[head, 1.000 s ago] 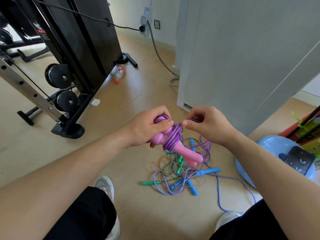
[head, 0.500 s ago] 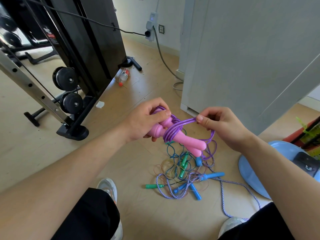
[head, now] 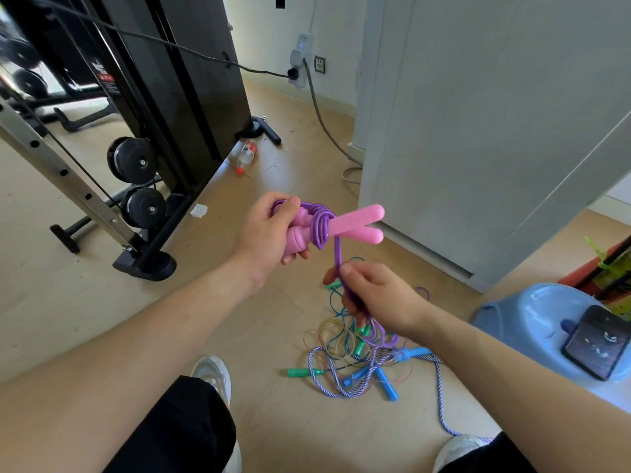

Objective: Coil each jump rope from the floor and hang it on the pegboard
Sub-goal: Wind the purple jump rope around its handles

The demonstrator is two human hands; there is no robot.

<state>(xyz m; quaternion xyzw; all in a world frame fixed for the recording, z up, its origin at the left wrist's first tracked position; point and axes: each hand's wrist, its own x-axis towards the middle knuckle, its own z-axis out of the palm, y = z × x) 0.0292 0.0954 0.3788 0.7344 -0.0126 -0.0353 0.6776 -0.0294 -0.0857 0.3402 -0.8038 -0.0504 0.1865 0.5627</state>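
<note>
Right now my left grip (head: 269,233) is curled tight round the two pink handles (head: 355,223) of a jump rope, up above the floor (head: 273,421). Its purple cord (head: 319,227) is wound round the handles. My right grip (head: 382,298) pinches the loose cord just below. More ropes (head: 355,367) lie tangled on the floor.

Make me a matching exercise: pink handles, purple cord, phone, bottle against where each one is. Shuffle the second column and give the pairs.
1. pink handles
2. purple cord
3. phone
4. bottle

A. on the blue stool
B. beside the black machine
C. pinched by the right hand
D. gripped in the left hand

Pairs: 1-D, 2-C, 3-A, 4-B
</note>
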